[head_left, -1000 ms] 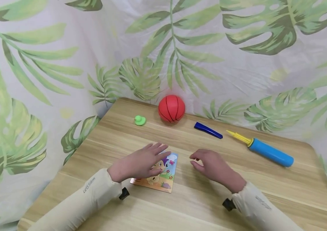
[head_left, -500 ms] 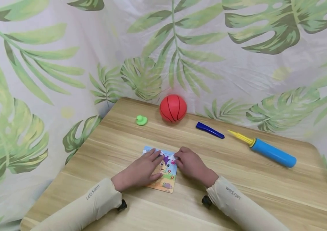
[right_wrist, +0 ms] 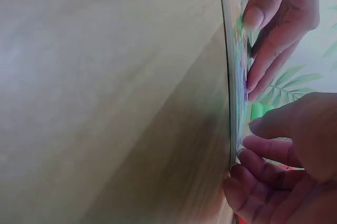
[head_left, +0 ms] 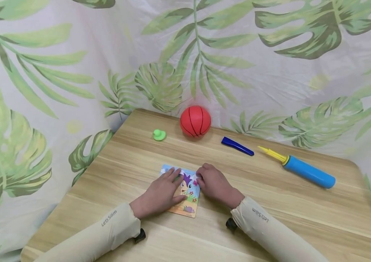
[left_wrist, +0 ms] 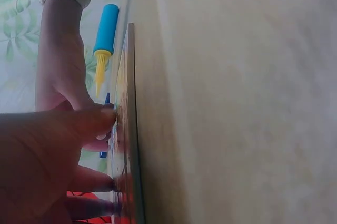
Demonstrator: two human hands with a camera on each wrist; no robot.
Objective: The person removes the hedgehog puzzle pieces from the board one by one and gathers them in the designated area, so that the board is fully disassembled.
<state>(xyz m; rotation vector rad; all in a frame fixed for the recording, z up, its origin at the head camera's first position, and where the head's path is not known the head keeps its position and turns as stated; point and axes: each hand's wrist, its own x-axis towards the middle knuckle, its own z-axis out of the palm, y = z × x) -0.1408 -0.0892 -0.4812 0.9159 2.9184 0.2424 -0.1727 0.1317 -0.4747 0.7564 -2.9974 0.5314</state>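
Observation:
A square jigsaw puzzle board [head_left: 189, 202] with a purple-haired cartoon animal lies flat on the table. My left hand [head_left: 161, 194] rests across its left half, fingers spread and fingertips on the picture, hiding part of it. At the upper right corner my right hand [head_left: 216, 185] has its thumb and curled fingers gripping the board's edge. The left wrist view looks along the thick side of the puzzle board [left_wrist: 131, 92], with the thumb lying on its face. From the right wrist, the curled fingertips [right_wrist: 239, 174] sit right at the board's edge.
Behind the board stand a small green toy duck [head_left: 159, 135] and a red ball with black lines [head_left: 195, 121]. A dark blue tapered plastic piece [head_left: 237, 146] and a blue hand pump with a yellow nozzle [head_left: 308, 171] lie to the right. A leaf-print curtain [head_left: 224, 62] hangs behind the table.
My right hand has moved left from the bare table to the board's upper right corner, its fingers curling there. The left hand has lowered onto the picture. Little has changed in the last half second.

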